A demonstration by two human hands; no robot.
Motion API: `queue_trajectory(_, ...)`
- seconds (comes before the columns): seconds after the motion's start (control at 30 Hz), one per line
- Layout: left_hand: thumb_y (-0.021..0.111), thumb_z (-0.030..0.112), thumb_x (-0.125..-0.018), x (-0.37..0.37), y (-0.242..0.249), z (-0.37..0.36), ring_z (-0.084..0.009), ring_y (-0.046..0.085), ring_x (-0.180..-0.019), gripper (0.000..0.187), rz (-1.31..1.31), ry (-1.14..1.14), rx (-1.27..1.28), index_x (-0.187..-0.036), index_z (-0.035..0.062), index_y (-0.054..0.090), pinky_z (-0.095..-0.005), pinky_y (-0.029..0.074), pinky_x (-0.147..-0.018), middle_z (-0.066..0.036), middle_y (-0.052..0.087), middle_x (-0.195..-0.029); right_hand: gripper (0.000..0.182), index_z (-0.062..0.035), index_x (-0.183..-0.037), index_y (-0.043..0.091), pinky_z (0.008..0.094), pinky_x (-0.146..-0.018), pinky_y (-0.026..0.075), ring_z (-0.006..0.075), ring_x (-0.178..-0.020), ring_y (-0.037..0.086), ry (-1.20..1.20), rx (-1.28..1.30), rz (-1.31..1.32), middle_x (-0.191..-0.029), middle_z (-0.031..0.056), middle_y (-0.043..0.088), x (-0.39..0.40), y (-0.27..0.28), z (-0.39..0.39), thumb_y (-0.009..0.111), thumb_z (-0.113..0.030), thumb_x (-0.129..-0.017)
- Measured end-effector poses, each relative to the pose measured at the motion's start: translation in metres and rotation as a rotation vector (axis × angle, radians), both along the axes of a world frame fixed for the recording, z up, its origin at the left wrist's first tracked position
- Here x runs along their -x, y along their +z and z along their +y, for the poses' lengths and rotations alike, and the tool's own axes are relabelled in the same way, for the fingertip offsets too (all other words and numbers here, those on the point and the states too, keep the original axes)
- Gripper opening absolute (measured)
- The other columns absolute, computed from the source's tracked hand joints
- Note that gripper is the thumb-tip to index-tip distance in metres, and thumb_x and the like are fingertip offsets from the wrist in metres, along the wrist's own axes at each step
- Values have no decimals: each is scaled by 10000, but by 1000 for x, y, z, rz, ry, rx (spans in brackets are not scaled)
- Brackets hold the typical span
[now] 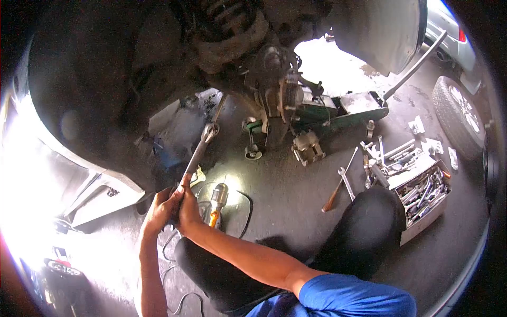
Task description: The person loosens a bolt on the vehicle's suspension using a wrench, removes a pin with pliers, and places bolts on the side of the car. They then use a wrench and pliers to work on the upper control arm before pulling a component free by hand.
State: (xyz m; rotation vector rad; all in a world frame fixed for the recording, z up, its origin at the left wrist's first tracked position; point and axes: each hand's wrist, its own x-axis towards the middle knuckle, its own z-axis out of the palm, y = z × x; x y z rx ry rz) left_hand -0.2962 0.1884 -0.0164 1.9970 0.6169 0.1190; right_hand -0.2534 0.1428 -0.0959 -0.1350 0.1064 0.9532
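My left hand (158, 209) and my right hand (188, 205) are closed side by side around the lower part of a long wrench (197, 159). Its ring end points up and away from me, close under the raised car's suspension parts (272, 87). A slim rod (220, 107) shows just beyond the ring. Below my fists, a bit of the wrench's other end pokes out. Just right of my hands, a lit work lamp (219, 195) with an orange handle lies on the floor.
An open toolbox (403, 232) full of tools sits to the right. Near my knee lie another wrench (346, 183) and a wooden-handled tool (332, 197). A brake caliper (308, 148), green floor jack (364, 117) and tyre (449, 113) are farther off. The lamp's cable (249, 214) loops nearby.
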Motion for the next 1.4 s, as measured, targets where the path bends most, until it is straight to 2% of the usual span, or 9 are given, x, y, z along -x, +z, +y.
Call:
queue_trajectory(0.23, 564, 459, -953, -1, 32, -71, -98, 535, -793, 491, 89, 72, -68, -1021, -24, 615, -263, 438, -684, -27, 611, -885, 791, -41, -1308, 490, 331, -858, 465, 191, -960, 571, 101, 47, -13, -1076, 94, 593, -3, 40, -72, 414, -715, -901)
queue_trajectory(0.33, 547, 487, -952, -1, 44, -84, -142, 590, -879, 593, 192, 71, -155, -1180, -59, 587, -295, 485, -772, -87, 654, -992, 533, -199, -683, 490, 238, -487, 294, 61, -522, 387, 122, 39, 125, -616, -66, 423, -13, 87, -120, 427, -667, -930)
queue_trajectory(0.7, 337, 712, -922, -165, 60, -26, -312, 341, -1389, 912, -73, -207, -319, -1426, -47, 377, -347, 229, -1148, -256, 397, -1455, 682, -139, -623, 321, 275, -453, 248, 119, -444, 260, 184, 62, -168, -517, -27, 246, -16, 12, -82, 280, -761, -901)
queue_trajectory(0.77, 514, 575, -935, -227, 40, -21, -208, 626, -910, 671, -161, -180, -109, -1208, -35, 576, -329, 482, -923, -137, 659, -1040, 675, -131, -650, 328, 271, -469, 263, 122, -452, 287, 166, 175, -303, -520, -26, 270, -24, -2, -88, 248, -745, -918)
queue_trajectory(0.97, 627, 418, -917, -276, -5, -19, -148, 587, -610, 433, -378, -296, -100, -982, -10, 641, -295, 417, -426, -77, 617, -742, 622, -81, -764, 482, 289, -533, 387, 109, -508, 420, 138, 646, -575, -575, -14, 414, -58, -90, -98, 382, -669, -941)
queue_trajectory(1.07, 618, 379, -922, -285, -8, -8, -168, 570, -567, 387, -228, -380, -146, -955, -6, 634, -331, 442, -469, -63, 590, -664, 579, -81, -747, 514, 297, -530, 402, 115, -535, 469, 54, 909, -768, -586, -14, 458, -80, -121, -105, 450, -622, -944)
queue_trajectory(1.1, 612, 319, -917, -279, 1, -11, -325, 646, -896, 429, -163, -375, -58, -969, -106, 616, -413, 486, -800, -268, 646, -905, 570, -84, -731, 517, 299, -528, 405, 117, -543, 480, 11, 1003, -825, -588, -15, 470, -87, -132, -107, 468, -610, -944)
queue_trajectory(1.2, 616, 327, -921, -325, -80, 17, -267, 638, -822, 392, -528, -223, -412, -1065, -36, 649, -373, 491, -789, -180, 687, -909, 569, -17, -772, 603, 358, -548, 420, 182, -550, 502, -136, 1336, -1036, -585, 81, 541, -107, -152, -117, 533, -559, -932)
queue_trajectory(1.4, 628, 316, -908, -321, -104, 15, -325, 646, -985, 401, -487, -195, -50, -1109, -30, 653, -393, 465, -896, -228, 681, -1055, 570, -6, -735, 604, 355, -559, 424, 190, -549, 500, -133, 1679, -1140, -581, 75, 524, -123, -162, -129, 569, -545, -917)
